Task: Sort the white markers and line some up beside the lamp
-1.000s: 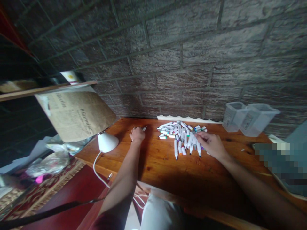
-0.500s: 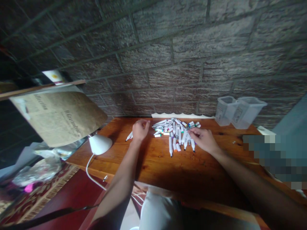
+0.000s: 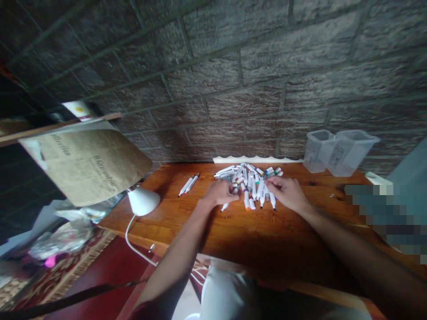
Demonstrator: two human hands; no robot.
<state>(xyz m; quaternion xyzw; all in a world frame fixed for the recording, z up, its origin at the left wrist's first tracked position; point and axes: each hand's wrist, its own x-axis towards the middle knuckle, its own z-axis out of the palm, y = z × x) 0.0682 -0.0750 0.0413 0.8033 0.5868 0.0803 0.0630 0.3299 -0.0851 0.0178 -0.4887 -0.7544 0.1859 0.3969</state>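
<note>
A loose pile of white markers with caps of several colours lies on the wooden table. My left hand is at the pile's front left, its fingers closed around a marker whose dark tip sticks out below the palm. At the right side of the pile is my right hand, thumb and fingers pinched on the upper end of a marker; the fingertips partly hide it. Apart from the pile, on the left, two markers lie side by side at a slant.
Two clear plastic containers stand at the back right by the brick wall. On the left is a lamp with a white base and a paper shade; its cord hangs over the table edge. A white scalloped strip runs behind the pile.
My left hand has moved right, from beside the separate markers to the pile, and closed on the marker at its front. Two markers now show on the left. My right hand has stayed at the pile.
</note>
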